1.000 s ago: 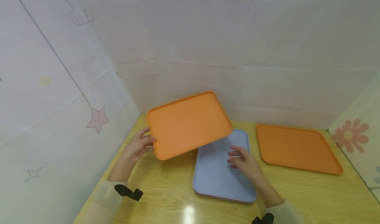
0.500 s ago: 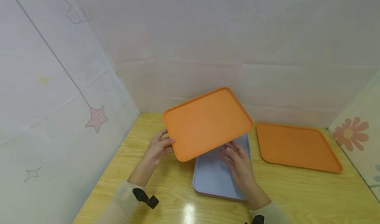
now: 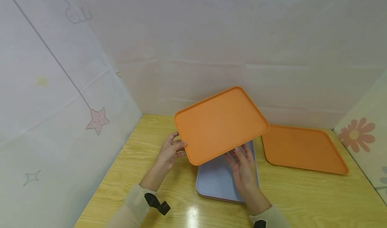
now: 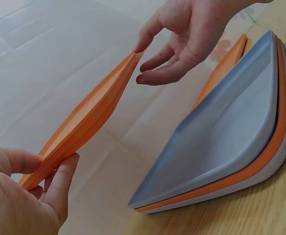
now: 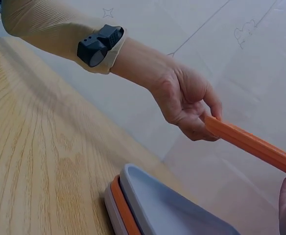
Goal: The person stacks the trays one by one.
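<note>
An orange tray (image 3: pixel 220 124) is held up and tilted over a stack topped by a light blue tray (image 3: pixel 216 181). My left hand (image 3: pixel 170 150) pinches its left edge, thumb on one face and fingers on the other. At the near long edge, my right hand (image 3: pixel 243 171) has its thumb tip at the rim, while in the left wrist view its loosely bent fingers (image 4: pixel 160 76) lie below, apart from the tray. Under the blue tray sit another orange tray (image 4: pixel 216 183) and a pale tray (image 4: pixel 280 171). The raised tray hides the stack's far part.
Another orange tray (image 3: pixel 305 150) lies flat at the right of the wooden table (image 3: pixel 302 201), near the back wall. White printed sheets (image 3: pixel 211 36) hang behind and at both sides. A black device (image 3: pixel 157 204) is strapped to each wrist.
My left hand has carried the orange tray to the right, farther over the stack. My right hand has moved left and up to the tray's near edge.
</note>
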A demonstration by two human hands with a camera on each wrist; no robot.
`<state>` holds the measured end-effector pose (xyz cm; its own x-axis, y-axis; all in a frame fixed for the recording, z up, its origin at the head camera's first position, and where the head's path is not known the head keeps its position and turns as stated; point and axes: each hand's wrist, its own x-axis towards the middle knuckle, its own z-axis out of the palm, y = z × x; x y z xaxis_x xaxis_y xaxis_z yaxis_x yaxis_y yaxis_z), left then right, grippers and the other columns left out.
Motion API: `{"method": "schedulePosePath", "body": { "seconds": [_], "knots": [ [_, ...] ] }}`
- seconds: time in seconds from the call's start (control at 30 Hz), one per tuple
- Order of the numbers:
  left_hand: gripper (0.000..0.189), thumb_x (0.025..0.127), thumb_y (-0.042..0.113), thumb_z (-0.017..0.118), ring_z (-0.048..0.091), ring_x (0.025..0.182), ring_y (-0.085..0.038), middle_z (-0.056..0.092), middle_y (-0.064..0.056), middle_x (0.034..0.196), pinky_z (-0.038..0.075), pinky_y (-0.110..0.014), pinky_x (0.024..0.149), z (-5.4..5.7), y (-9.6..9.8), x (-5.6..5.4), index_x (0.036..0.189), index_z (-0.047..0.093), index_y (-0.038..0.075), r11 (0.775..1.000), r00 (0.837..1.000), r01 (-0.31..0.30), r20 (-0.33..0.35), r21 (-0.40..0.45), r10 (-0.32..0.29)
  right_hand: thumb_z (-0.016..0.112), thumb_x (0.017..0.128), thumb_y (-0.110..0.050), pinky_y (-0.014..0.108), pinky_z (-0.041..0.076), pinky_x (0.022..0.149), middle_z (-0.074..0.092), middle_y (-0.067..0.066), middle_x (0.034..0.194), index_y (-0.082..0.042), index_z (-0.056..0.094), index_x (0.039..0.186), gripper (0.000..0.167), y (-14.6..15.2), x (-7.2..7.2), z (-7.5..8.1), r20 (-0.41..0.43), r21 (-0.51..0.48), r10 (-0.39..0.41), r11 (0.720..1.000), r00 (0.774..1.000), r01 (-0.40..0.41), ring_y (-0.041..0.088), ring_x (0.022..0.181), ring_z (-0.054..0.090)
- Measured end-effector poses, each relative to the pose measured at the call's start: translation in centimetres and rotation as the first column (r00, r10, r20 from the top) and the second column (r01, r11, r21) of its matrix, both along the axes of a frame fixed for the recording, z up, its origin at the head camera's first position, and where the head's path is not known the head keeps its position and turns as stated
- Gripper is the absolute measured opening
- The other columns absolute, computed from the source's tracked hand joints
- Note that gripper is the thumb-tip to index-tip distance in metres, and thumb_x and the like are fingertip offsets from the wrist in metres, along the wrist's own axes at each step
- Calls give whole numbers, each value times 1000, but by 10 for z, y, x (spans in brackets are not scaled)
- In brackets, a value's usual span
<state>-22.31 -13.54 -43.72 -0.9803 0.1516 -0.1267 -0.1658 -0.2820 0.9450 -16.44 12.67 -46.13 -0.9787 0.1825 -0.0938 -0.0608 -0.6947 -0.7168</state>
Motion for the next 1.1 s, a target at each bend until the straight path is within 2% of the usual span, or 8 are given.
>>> {"method": "schedulePosePath", "body": {
  "seconds": [0.1,0.2,0.5,0.77,0.97,1.1],
  "knots": [
    [59,95,-3,64,70,86,-19,66,-9,106,62,-33,72,-3,4,1,147,39,7,1000,1000,0,-3,0,0,61,102,-11,40,54,99,60,0,119,-16,46,134,35,-1,0,2,11,-27,-13,1000,1000,13,20,109,62],
    [60,95,-2,65,70,89,-20,64,-10,110,62,-34,74,-8,8,2,147,39,9,1000,1000,-2,-4,-9,2,62,102,-11,37,56,95,59,0,118,-17,45,134,37,-1,0,4,43,-13,-24,1000,999,25,18,108,61],
    [60,93,1,68,68,93,-22,63,-12,111,61,-35,76,-19,22,8,146,41,9,999,999,-16,-37,-34,15,59,103,-13,33,56,91,50,1,122,-17,36,151,54,4,-5,4,190,90,-76,994,979,60,17,109,59],
    [58,93,1,68,68,92,-20,62,-12,112,60,-32,72,-26,32,14,143,40,9,998,999,-25,-26,-51,24,59,101,-5,32,57,82,50,-2,108,-14,39,151,55,8,-8,0,201,127,-132,986,971,108,13,97,61],
    [59,91,0,68,68,90,-22,57,-13,111,61,-37,75,-25,35,20,142,38,8,999,998,15,-63,-52,-18,56,99,-1,31,59,73,50,-6,92,-12,44,144,47,14,-8,-1,214,146,-160,981,964,131,11,85,63],
    [60,91,2,70,68,92,-24,53,-16,117,60,-47,83,-25,34,22,141,38,6,996,994,58,-85,-65,-63,55,100,-1,31,59,75,55,-6,94,-11,41,149,52,21,-8,-1,221,153,-142,982,965,110,10,85,63]
  ]
}}
